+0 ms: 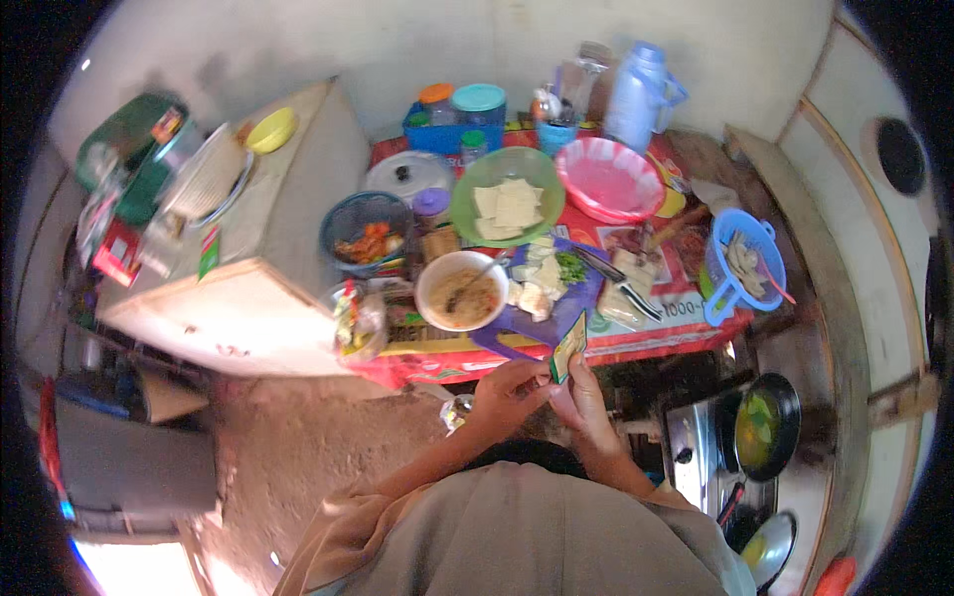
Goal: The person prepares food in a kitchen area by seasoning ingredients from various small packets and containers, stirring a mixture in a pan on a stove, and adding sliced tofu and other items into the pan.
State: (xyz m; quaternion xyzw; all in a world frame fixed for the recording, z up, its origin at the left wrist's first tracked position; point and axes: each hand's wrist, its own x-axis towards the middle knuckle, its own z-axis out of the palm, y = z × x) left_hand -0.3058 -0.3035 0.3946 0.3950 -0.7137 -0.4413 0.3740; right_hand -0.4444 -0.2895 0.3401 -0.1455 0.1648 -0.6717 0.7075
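Between my two hands is a small green and yellow sachet (pixel 570 346), held upright over the table's front edge. My left hand (pixel 513 391) pinches its lower corner, and my right hand (pixel 585 398) grips its right side. Just beyond lies a purple cutting board (pixel 514 324) bearing pale chunks (pixel 542 283), chopped green herbs (pixel 571 268) and a knife (pixel 618 279) with a black and white handle. Left of the board stands a white bowl (pixel 428 307) of light brown mixture with a spoon (pixel 477 276) in it. Whether the sachet is torn cannot be made out.
Behind are a green bowl (pixel 548 216) of pale square sheets, a pink basin (pixel 607 182) and a blue thermos (pixel 637 97). A dark bowl (pixel 328 238) stands left; a blue strainer (pixel 775 261) sits right. Lower right, a frying pan (pixel 768 428) rests on a stove (pixel 689 447).
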